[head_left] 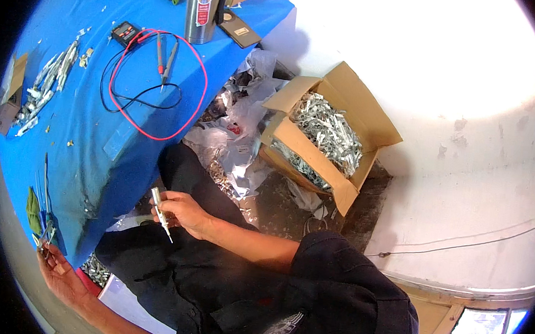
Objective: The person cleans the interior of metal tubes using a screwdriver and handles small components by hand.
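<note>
My right hand is closed round a slim white pen-shaped device with a thin pointed tip, held above my lap with the tip downward. At the table's left edge, my left hand has its fingertips curled together around something small that I cannot make out. Close to those fingers lie blue-handled tools, a thin dark rod like a screwdriver shaft and a crumpled green cloth.
The blue-covered table carries a multimeter with red and black probes, a pile of white slim pieces, a steel tumbler and a dark flat box. On the floor, a cardboard box of metallic-looking scraps stands near plastic bags.
</note>
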Demonstrator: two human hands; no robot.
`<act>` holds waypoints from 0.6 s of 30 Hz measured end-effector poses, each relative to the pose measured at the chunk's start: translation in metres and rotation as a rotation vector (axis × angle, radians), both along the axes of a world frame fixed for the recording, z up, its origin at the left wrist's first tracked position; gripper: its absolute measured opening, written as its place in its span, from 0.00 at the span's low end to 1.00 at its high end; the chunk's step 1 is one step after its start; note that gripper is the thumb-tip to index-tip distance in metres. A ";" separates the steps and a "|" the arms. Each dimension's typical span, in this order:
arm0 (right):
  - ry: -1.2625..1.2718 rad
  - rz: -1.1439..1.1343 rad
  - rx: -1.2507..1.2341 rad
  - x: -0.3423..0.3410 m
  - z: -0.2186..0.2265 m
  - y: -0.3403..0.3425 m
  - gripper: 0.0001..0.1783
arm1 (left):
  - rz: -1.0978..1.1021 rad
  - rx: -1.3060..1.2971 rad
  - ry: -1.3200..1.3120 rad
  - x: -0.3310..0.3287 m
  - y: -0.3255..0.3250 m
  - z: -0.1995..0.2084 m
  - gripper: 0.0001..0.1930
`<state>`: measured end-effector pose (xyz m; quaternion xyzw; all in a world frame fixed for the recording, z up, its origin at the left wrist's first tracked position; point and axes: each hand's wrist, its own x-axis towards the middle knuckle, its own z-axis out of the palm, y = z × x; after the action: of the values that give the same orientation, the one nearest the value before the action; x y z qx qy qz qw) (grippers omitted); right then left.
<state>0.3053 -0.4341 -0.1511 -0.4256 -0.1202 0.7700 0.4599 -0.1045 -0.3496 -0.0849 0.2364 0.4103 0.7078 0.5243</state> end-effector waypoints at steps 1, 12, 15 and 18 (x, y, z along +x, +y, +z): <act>0.000 -0.005 0.003 0.001 0.000 -0.001 0.15 | -0.036 0.021 -0.025 0.001 0.002 0.005 0.17; -0.008 -0.120 0.068 -0.002 0.001 0.009 0.16 | -0.530 0.203 0.841 0.312 -0.069 0.101 0.32; -0.050 -0.159 0.131 0.008 0.001 0.012 0.16 | -0.406 0.035 0.997 0.268 -0.064 0.076 0.27; -0.060 -0.170 0.122 0.008 0.019 0.014 0.17 | -0.400 0.116 1.320 0.243 -0.072 0.062 0.22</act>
<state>0.3135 -0.4205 -0.1318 -0.4281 -0.1440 0.7066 0.5447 0.1385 -0.4212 -0.0227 0.7164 0.5534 0.3266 0.2716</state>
